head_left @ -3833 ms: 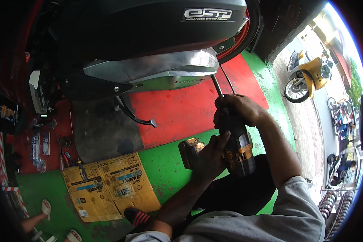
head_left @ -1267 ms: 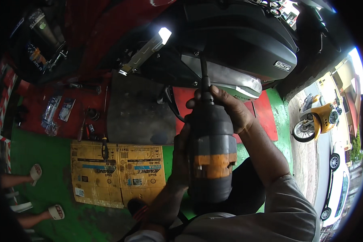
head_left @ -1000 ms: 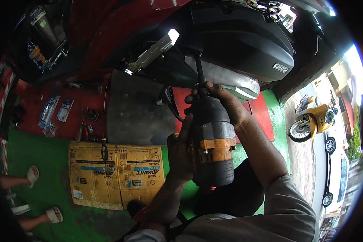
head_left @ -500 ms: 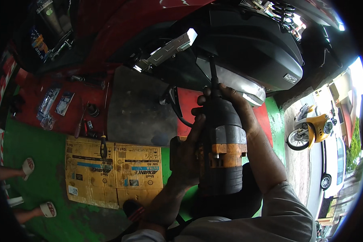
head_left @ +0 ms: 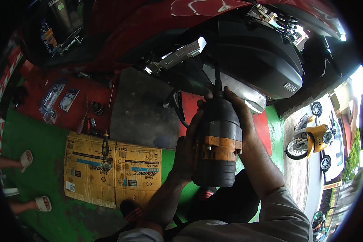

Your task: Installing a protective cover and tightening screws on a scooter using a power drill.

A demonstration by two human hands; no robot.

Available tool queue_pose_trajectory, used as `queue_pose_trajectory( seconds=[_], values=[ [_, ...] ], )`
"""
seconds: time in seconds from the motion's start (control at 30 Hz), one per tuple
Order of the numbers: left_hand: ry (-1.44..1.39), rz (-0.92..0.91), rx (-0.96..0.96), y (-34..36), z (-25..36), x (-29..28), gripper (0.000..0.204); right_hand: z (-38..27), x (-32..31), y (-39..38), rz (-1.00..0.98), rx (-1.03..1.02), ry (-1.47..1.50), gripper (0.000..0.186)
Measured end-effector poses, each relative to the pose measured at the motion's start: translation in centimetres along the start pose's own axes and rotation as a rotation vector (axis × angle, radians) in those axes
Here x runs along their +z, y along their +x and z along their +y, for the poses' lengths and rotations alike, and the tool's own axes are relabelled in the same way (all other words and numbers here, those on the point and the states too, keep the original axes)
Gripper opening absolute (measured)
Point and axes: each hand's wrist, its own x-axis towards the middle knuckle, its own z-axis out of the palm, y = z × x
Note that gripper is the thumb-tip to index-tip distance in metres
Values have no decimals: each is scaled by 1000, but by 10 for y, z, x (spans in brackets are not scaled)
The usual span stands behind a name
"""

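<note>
Currently, head view: both hands wrapped around a cordless impact driver [head_left: 218, 143], held centre frame, nose pointing up at the underside of a scooter [head_left: 254, 56]. Driver body is black and grimy, with a worn orange band around the middle; its rear end faces the camera. A long dark bit shaft [head_left: 218, 78] runs from the nose up to the scooter's black engine-side cover, just beside a silver footpeg bracket [head_left: 177, 56]; the contact point itself is too dark to make out. Left hand [head_left: 187, 149] grips the driver's left side, fingers closed on the body. Right hand [head_left: 240, 117] clamps over the front end, thumb and fingers curled near the chuck. Below lies a green and red painted floor [head_left: 40, 161]. A flattened cardboard sheet [head_left: 113, 169] lies left of the hands, a screwdriver [head_left: 105, 144] on its top edge. A grey mat [head_left: 143, 107] sits under the scooter. Small sockets and packets are scattered on the red area, upper left. A yellow scooter [head_left: 310, 135] is parked outside, far right. Another person's sandalled feet [head_left: 26, 177] show at the left edge.
</note>
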Motion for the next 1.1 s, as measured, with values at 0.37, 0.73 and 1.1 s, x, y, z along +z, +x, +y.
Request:
queue_pose_trajectory(
  seconds=[0.37,0.73,1.1],
  values=[
    [572,-108,272,10,6,-16,88,-6,-6,6,-56,14,-63,37],
    [596,-121,356,15,13,-15,99,-7,-4,7,-8,9,-56,45],
    [776,-165,259,11,18,-16,111,-24,-21,29,-127,55,18,52]
  ],
)
